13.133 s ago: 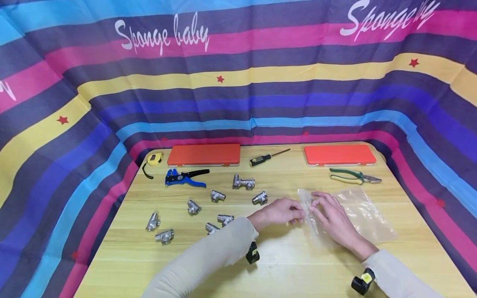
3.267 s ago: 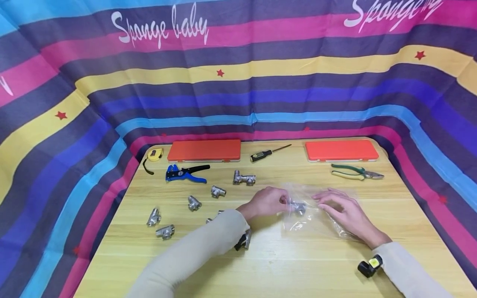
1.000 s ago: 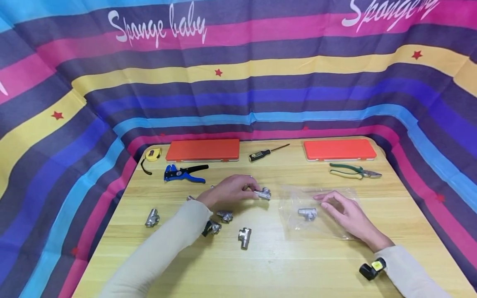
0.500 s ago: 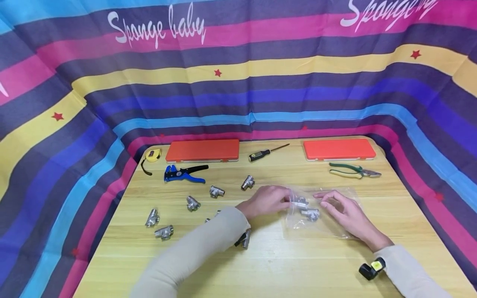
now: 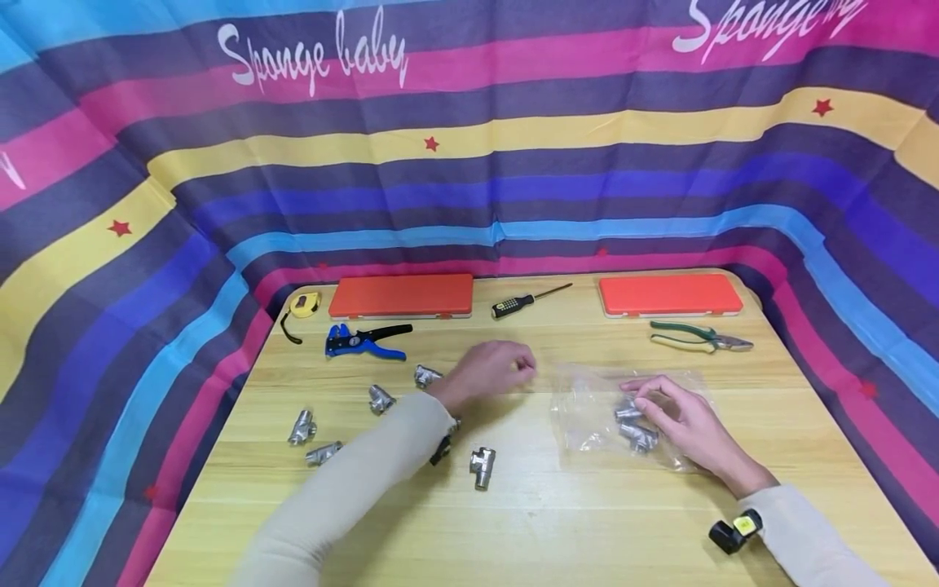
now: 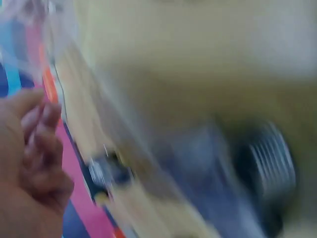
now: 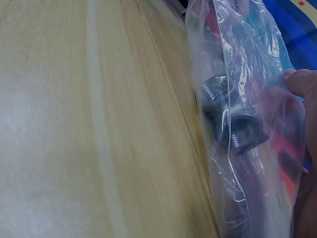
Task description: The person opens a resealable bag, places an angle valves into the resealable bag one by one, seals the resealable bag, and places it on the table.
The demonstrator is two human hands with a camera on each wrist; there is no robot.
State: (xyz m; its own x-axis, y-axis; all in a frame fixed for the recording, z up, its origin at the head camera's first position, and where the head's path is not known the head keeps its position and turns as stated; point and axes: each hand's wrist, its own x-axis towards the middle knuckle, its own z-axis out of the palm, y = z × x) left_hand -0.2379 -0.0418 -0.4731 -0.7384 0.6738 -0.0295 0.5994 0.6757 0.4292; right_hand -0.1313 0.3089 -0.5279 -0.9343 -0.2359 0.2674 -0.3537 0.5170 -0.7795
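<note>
My right hand (image 5: pixel 678 420) grips a clear plastic bag (image 5: pixel 579 416) lying on the table, its thumb (image 7: pixel 299 82) against the film in the right wrist view. Two metal tee fittings (image 5: pixel 640 438) lie inside the bag, close beside that hand. My left hand (image 5: pixel 487 371) is blurred, left of the bag's mouth, fingers loosely curled with nothing in them. Below it on the table is another tee fitting (image 5: pixel 482 467). Several more fittings, among them one (image 5: pixel 381 399) and one (image 5: pixel 301 426), lie to the left, some partly hidden by the left sleeve.
Along the back stand two red cases (image 5: pixel 399 295) with a screwdriver (image 5: pixel 513 306) between them. A tape measure (image 5: pixel 304 305) and blue wire strippers (image 5: pixel 363 342) lie at the left, green-handled pliers (image 5: pixel 700 337) at the right. A striped cloth (image 5: pixel 469 196) surrounds the table.
My left hand has let go of a fitting inside the bag and drawn back left. The fittings in the bag sit further right. Thirteen seconds ago both hands held the bag, with no fittings inside.
</note>
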